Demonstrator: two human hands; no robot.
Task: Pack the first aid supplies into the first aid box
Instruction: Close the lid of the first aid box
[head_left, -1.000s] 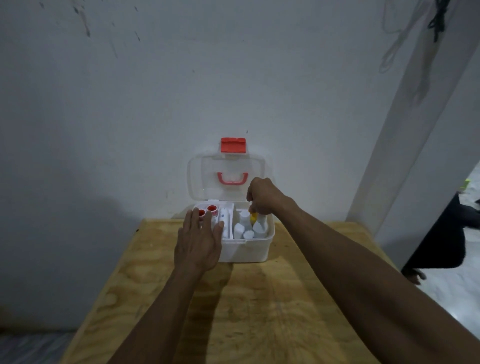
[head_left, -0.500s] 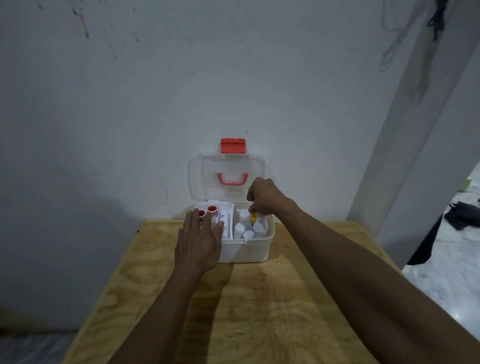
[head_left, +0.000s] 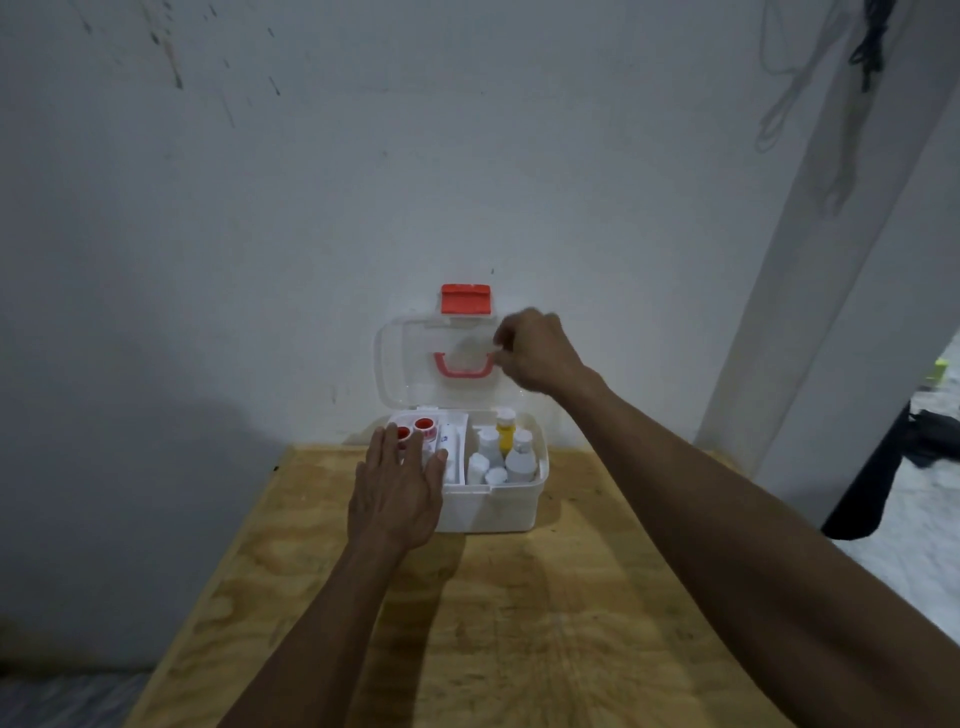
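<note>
Packing is nearing completion: bottles (head_left: 500, 452) are standing inside the first aid box (head_left: 488, 506) at table's (head_left: 467, 623) 12 o'clock. Left hand (head_left: 396, 488) is lying flat, empty, bracing it. Right hand (head_left: 537, 351), fingers curled, is reaching the raised lid (head_left: 402, 364); contact unclear. Closing is remaining.

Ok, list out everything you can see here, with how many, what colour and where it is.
First aid box: one, white, far end of the table, against the wall.
Lid: one, clear with a red handle and red latch, raised open against the wall.
Red-capped containers: two, left compartment.
Yellow bottle: one, white cap, right compartment, rear.
White bottles: about five, right compartment.
Table: one, light plywood.
Wall: white, scuffed, behind the box.
Left hand: flat on the box's left front edge.
Right hand: fingers curled, at the lid.
</note>
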